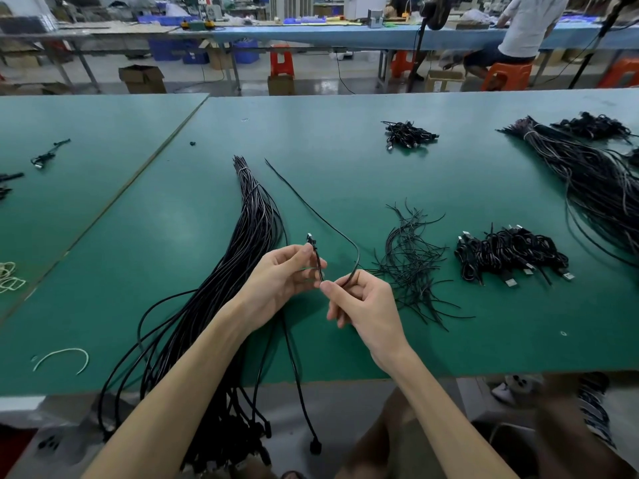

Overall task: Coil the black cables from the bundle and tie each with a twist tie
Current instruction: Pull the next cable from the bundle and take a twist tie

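One black cable (313, 209) runs from the far middle of the green table (173, 236) to my hands. My left hand (281, 276) pinches its plug end, which points upward. My right hand (359, 304) grips the same cable a little further along, where it bends down from an arch. To the left lies the long bundle of black cables (242, 243), tied near its far tip and hanging over the table's near edge. A loose heap of black twist ties (411, 264) lies just right of my right hand.
A pile of coiled, tied cables (511, 254) sits to the right, a smaller one (408, 134) further back. A second large bundle (594, 178) lies at the far right. Rubber bands (10, 276) and a white tie (64, 357) lie at left. A seated person (522, 32) works behind.
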